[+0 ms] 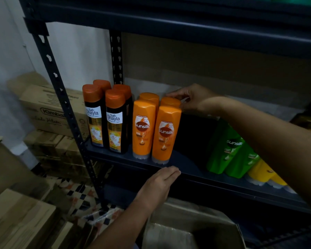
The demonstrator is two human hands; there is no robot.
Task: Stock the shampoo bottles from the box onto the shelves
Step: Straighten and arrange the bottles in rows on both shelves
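Four orange Sunsilk bottles point(166, 133), upright, two deep, white-labelled

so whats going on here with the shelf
A person is stocking shampoo on a dark metal shelf. The right hand touches the top of a rear orange bottle, nudging it into place. The left hand rests flat on the shelf edge. An open box sits below.
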